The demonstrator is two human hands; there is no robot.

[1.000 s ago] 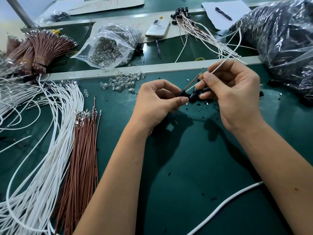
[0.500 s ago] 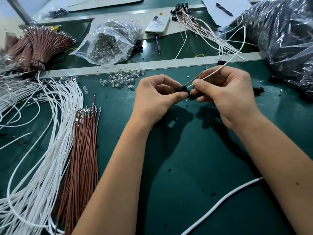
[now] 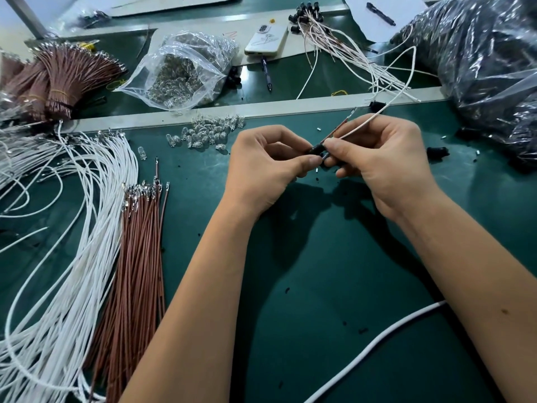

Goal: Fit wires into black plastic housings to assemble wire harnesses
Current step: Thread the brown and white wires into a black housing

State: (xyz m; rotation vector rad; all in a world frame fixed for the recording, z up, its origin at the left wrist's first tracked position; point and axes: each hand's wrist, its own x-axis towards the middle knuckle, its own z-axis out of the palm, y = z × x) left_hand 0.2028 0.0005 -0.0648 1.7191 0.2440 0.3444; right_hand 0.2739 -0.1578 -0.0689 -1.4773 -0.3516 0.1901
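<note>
The black housing (image 3: 317, 149) sits above the middle of the green surface (image 3: 334, 257), pinched between both hands. The left hand (image 3: 267, 167) closes its grip on the housing from the left, thumb tip against it. The right hand (image 3: 380, 158) pinches the white wire (image 3: 406, 82) and brown wire (image 3: 343, 125) where they meet the housing. The wires run up and right, toward the surface's far right corner, so insertion should follow that axis, down and left. The housing openings and terminal seating are hidden by fingertips. Loose white wires (image 3: 72, 228) and brown wires (image 3: 136, 251) lie along the left edge.
</note>
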